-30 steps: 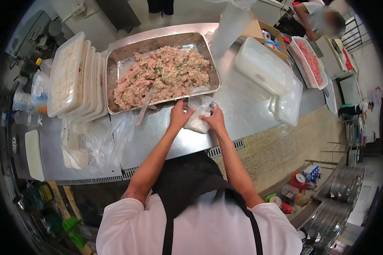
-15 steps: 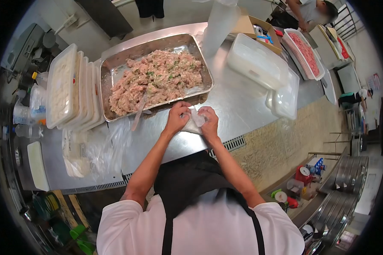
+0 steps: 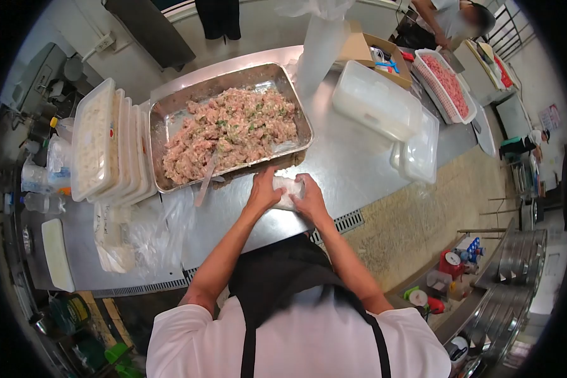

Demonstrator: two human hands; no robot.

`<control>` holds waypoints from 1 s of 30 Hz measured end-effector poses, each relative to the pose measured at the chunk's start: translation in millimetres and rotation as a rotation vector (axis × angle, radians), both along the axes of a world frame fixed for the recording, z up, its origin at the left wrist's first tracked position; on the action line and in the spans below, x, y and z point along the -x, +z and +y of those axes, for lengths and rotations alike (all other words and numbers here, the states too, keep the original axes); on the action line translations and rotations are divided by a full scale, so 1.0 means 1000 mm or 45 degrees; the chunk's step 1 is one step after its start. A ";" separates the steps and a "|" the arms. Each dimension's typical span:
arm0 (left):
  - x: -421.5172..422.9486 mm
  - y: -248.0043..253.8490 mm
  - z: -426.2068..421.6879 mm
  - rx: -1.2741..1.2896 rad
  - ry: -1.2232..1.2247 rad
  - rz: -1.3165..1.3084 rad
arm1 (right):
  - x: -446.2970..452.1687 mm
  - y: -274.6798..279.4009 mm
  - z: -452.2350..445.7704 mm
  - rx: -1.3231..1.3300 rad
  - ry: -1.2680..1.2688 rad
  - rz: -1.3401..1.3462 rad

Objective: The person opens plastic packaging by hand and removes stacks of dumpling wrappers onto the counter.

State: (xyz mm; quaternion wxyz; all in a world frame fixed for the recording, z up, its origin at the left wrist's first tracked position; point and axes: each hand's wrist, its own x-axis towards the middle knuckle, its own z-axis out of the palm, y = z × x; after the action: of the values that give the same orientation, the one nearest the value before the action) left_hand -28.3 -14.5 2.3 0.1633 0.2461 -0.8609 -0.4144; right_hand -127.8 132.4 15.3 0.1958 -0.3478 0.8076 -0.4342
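Between my hands, at the near edge of the metal table (image 3: 233, 233), is a white, soft-looking packet (image 3: 288, 194); its contents cannot be made out. My left hand (image 3: 264, 191) grips its left side, thumb on top. My right hand (image 3: 312, 200) holds the right side, with the fingers curled round it. Just beyond them lies a large steel tray (image 3: 307, 131) of minced meat mixture (image 3: 233, 123) flecked with green. A flat spatula-like stick (image 3: 206, 181) leans over the tray's near rim, left of my left hand.
Stacked lidded plastic containers (image 3: 94, 142) stand left of the tray. Clear plastic bags (image 3: 164, 236) lie in front of them. Empty-looking translucent tubs (image 3: 378, 104) sit at the right, near a cardboard box (image 3: 384, 57) and a basket of pink meat (image 3: 447, 85). Another person (image 3: 450, 25) stands beyond.
My fingers were pinching up a translucent edge at the top of the packet; now both hands wrap its sides, thumbs on it. The whole view has shifted slightly.
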 end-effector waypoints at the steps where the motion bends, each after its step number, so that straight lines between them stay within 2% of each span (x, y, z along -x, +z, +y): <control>1: 0.001 -0.001 -0.002 0.004 0.004 0.004 | 0.001 0.001 -0.002 0.004 0.004 0.004; 3: 0.002 -0.001 -0.004 0.017 -0.129 -0.240 | 0.001 0.004 -0.005 -0.107 0.009 0.102; 4: 0.002 0.000 -0.004 0.052 -0.153 -0.252 | 0.002 0.006 -0.006 -0.105 0.010 0.104; 6: 0.001 -0.004 -0.002 0.009 -0.195 -0.244 | 0.006 0.008 -0.007 -0.478 0.150 0.139; 9: -0.005 -0.010 0.003 -0.194 -0.367 -0.086 | 0.011 0.006 -0.002 -0.645 0.331 0.138; 14: -0.022 0.003 0.015 -0.263 -0.396 0.083 | 0.004 0.010 0.017 -0.537 0.362 0.197; 16: -0.027 0.010 0.022 -0.295 -0.350 0.163 | 0.002 0.009 0.027 -0.395 0.292 -0.212; 18: -0.031 0.017 0.024 -0.322 -0.292 0.244 | 0.004 0.007 0.033 -0.315 0.277 -0.282; 19: -0.030 0.021 0.021 -0.405 -0.313 0.152 | 0.006 0.005 0.033 -0.228 0.273 -0.349; 20: -0.030 0.025 0.018 -0.491 -0.331 0.056 | 0.006 0.003 0.032 -0.169 0.248 -0.274; 21: -0.030 0.021 0.017 -0.498 -0.315 0.052 | 0.003 0.000 0.033 -0.177 0.263 -0.282; 23: -0.024 0.015 0.013 -0.487 -0.385 0.008 | 0.004 -0.003 0.031 0.025 0.152 -0.459; 25: -0.020 0.026 0.011 -0.436 -0.325 0.048 | -0.005 0.004 0.031 0.091 0.186 -0.548; 27: -0.016 0.040 0.015 -0.151 -0.210 0.297 | -0.022 0.009 0.034 0.508 -0.359 -1.066; 28: -0.014 0.049 0.020 0.024 -0.108 0.444 | -0.027 0.011 0.038 0.662 -0.490 -1.265; 29: -0.012 0.059 0.022 0.023 -0.101 0.437 | -0.027 0.014 0.041 0.655 -0.487 -1.273; 30: -0.011 0.070 0.024 0.206 -0.105 0.534 | -0.029 0.028 0.046 0.747 -0.404 -1.748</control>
State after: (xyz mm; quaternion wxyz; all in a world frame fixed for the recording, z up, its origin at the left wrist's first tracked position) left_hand -17.4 9.6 72.6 0.3406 0.1053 -0.8479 -0.3924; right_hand -98.4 178.0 43.0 0.4887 0.0825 0.3966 -0.7727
